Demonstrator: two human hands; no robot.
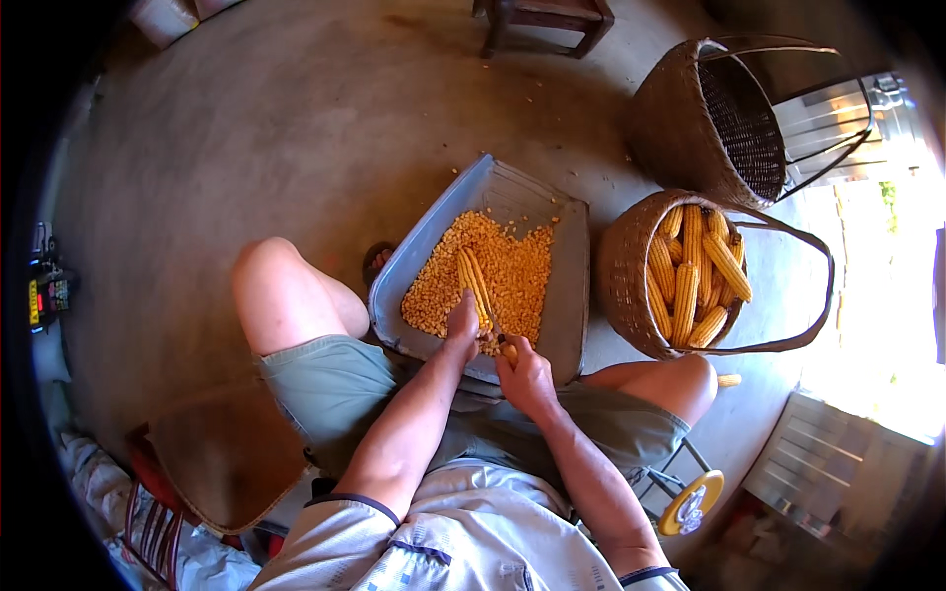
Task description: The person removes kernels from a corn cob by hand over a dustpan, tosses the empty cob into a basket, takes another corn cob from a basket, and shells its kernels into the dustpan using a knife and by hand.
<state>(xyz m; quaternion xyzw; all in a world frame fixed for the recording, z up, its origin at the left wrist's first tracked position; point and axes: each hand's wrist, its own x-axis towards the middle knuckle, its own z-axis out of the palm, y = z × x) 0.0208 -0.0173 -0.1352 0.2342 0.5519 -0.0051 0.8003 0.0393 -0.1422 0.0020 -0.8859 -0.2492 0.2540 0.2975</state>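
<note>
In my left hand is a dried ear of corn, tilted with its far end over the loose kernels. A dark gap runs lengthwise between its kernel rows. My right hand grips a slender pointed hand tool, its thin dark shaft against the ear near my left hand. The tool's exact kind is hard to tell, since my fingers cover much of the handle. Below both hands, a heap of loose yellow corn kernels lies in a grey scoop-shaped bin between my knees.
A woven basket of whole corn ears stands to the right of the bin. Behind it a second woven basket leans on its side. One ear lies by my right knee. A wooden stool is ahead; a yellow round seat is at lower right.
</note>
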